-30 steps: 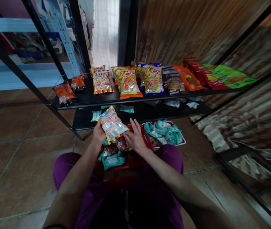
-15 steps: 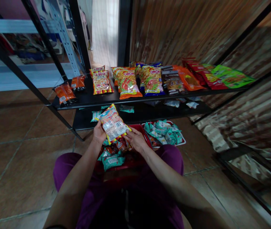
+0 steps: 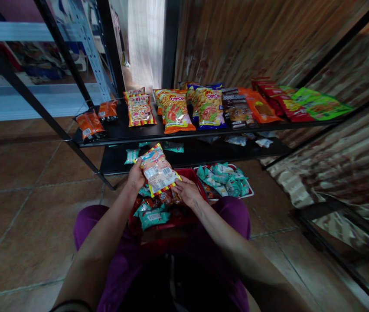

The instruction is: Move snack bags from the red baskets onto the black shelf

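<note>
Between my two hands is a yellow-edged snack bag (image 3: 158, 171), tilted, its printed side with a barcode facing me. My left hand (image 3: 136, 175) grips its left edge. The lower right corner is pinched by my right hand (image 3: 187, 190). Under the bag, a red basket (image 3: 200, 186) holds teal snack packets (image 3: 154, 218) and red-brown packets (image 3: 165, 197); the bag and my hands hide part of its contents. To the right of it, a white-rimmed basket (image 3: 252, 190) is heaped with more teal packets (image 3: 225, 177).
A black shelf rack (image 3: 119, 135) stands in front, its upper board lined with orange packets (image 3: 89, 124), shrimp-picture snack bags (image 3: 178, 113) and green bags (image 3: 321, 104). Its lower board carries a few small packets (image 3: 174, 147). A patterned curtain (image 3: 223, 39) hangs behind. A black metal frame (image 3: 321, 234) lies at right.
The snack bag has shifted slightly right and turned a little, with both hands still on it. The whole view has moved slightly; the shelf goods and baskets stay as they were.
</note>
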Demonstrator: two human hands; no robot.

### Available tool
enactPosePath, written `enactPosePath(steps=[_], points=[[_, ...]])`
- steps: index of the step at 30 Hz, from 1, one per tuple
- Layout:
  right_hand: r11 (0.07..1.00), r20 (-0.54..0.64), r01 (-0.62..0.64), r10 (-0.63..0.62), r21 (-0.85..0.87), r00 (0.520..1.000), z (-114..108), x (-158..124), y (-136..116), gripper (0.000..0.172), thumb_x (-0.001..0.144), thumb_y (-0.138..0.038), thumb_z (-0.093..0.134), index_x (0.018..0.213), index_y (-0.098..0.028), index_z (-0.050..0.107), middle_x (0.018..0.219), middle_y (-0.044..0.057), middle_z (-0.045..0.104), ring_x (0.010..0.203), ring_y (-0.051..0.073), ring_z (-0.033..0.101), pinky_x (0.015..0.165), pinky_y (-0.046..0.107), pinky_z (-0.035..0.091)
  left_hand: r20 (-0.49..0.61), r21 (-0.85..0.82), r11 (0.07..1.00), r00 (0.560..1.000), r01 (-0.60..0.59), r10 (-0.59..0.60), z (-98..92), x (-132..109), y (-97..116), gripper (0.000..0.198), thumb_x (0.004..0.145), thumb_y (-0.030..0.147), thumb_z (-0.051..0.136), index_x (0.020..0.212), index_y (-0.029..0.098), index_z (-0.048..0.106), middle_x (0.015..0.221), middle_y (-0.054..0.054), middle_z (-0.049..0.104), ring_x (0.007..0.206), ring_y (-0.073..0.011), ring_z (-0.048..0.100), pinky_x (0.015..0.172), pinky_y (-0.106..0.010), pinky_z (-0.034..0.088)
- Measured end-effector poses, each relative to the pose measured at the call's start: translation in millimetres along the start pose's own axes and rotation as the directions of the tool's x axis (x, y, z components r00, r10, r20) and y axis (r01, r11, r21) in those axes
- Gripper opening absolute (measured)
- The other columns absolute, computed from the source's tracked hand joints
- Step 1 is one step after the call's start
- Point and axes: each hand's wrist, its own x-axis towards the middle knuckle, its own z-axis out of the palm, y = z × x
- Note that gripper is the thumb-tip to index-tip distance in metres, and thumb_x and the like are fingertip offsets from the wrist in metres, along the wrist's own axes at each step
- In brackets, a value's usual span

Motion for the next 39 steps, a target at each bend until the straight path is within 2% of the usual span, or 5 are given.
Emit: enactPosePath(steps=[7, 19, 25, 32, 39], points=[[0.998, 0.018, 0.067, -0.067, -0.017, 0.998, -3.9, 0.6, 8.7, 0.019, 0.069, -0.011, 0.072, 0.085, -0.019, 0.068, 0.075, 0.000, 0.074, 0.064, 0.013, 0.069, 0.059, 0.022, 0.058, -0.010, -0.029, 0.999, 1.000, -0.027, 0.027, -7.5, 7.6, -1.6, 0.042, 0.084, 0.036, 0.059, 0.121, 0.016, 0.056, 0.097, -0.010, 0.073, 0.083, -0.0248, 0.070, 0.086, -0.042, 0.052], [0.994, 0.087, 0.106, -0.106, 0.003, 0.991, -1.3, -3.6, 8.0, 0.022, 0.065, -0.018, 0.078, 0.085, -0.019, 0.068, 0.079, -0.001, 0.074, 0.070, 0.012, 0.069, 0.068, 0.025, 0.059, -0.008, -0.020, 1.000, 1.000, -0.018, 0.018, 0.7, -8.6, 4.7, 0.039, 0.091, 0.031, 0.046, 0.121, 0.009, 0.058, 0.079, -0.009, 0.073, 0.074, -0.0232, 0.070, 0.086, -0.039, 0.051], [0.997, -0.020, 0.069, -0.069, 0.035, 0.997, -9.7, 2.2, 11.8, 0.022, 0.062, -0.019, 0.079, 0.080, -0.019, 0.066, 0.070, -0.001, 0.072, 0.066, 0.013, 0.068, 0.073, 0.029, 0.058, 0.037, -0.003, 0.995, 0.994, -0.099, 0.099, 3.6, -8.1, 6.6, 0.027, 0.088, 0.020, 0.050, 0.109, 0.009, 0.063, 0.078, -0.008, 0.073, 0.072, -0.0212, 0.070, 0.080, -0.036, 0.053], [0.879, 0.083, 0.411, -0.403, -0.243, 0.911, -1.8, 16.8, -21.3, 0.040, 0.065, -0.040, 0.076, 0.101, -0.022, 0.069, 0.111, 0.003, 0.070, 0.109, 0.019, 0.061, 0.099, 0.033, 0.044, 0.061, 0.125, 0.969, 0.976, -0.215, 0.208, 11.5, -12.3, 2.0, 0.018, 0.074, 0.022, 0.068, 0.088, 0.012, 0.064, 0.075, -0.005, 0.072, 0.066, -0.0185, 0.068, 0.076, -0.035, 0.054], [0.909, 0.277, 0.330, -0.259, -0.254, 0.925, 32.5, 35.4, -59.8, 0.038, 0.058, -0.042, 0.079, 0.086, -0.018, 0.072, 0.083, 0.002, 0.074, 0.072, 0.015, 0.065, 0.071, 0.027, 0.050, 0.176, 0.236, 0.937, 0.959, -0.259, 0.221, 22.7, -27.4, -11.0, 0.036, 0.058, 0.034, 0.080, 0.083, 0.014, 0.064, 0.076, -0.004, 0.071, 0.068, -0.0190, 0.068, 0.072, -0.033, 0.053]])
